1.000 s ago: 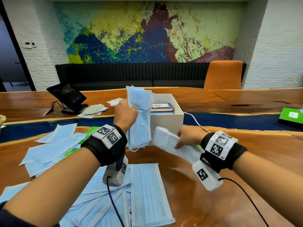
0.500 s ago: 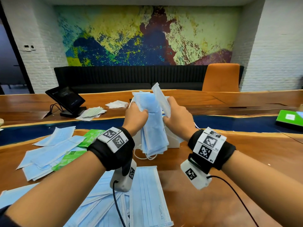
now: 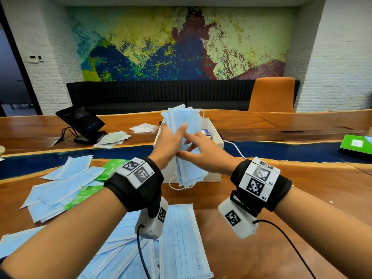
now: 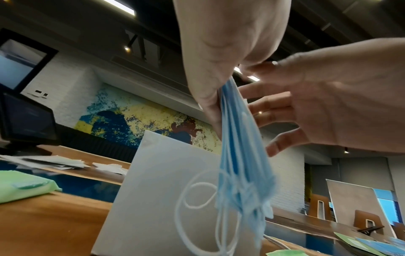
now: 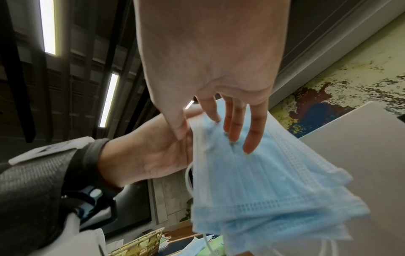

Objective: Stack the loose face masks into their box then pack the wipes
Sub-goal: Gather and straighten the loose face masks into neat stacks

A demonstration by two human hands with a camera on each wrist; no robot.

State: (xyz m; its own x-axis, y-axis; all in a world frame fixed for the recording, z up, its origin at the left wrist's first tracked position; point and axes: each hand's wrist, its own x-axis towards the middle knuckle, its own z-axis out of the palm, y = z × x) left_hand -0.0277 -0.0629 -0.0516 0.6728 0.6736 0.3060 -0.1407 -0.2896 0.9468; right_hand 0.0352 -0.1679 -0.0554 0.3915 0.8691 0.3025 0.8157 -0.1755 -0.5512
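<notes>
My left hand (image 3: pixel 171 137) grips a thick stack of blue face masks (image 3: pixel 189 174) upright in front of the open white box (image 3: pixel 218 137), ear loops dangling below. My right hand (image 3: pixel 193 148) rests on the stack's right face with straight fingers. In the left wrist view the masks (image 4: pixel 238 155) hang from the left hand (image 4: pixel 219 52) just before the box wall (image 4: pixel 164 190). In the right wrist view the right fingers (image 5: pixel 234 128) lie flat on the masks (image 5: pixel 263 181). Loose masks (image 3: pixel 181 238) and green wipe packs (image 3: pixel 86 196) lie on the table.
More loose masks (image 3: pixel 60 186) spread at the left. A tablet on a stand (image 3: pixel 80 123) and paper sheets (image 3: pixel 112 137) sit behind them. A white cable (image 3: pixel 235 148) runs past the box. A green booklet (image 3: pixel 356 143) lies far right.
My right hand brought one mask up from the right, laid it onto the stack in my left hand, and let it go; its fingers now lie straight against the stack.
</notes>
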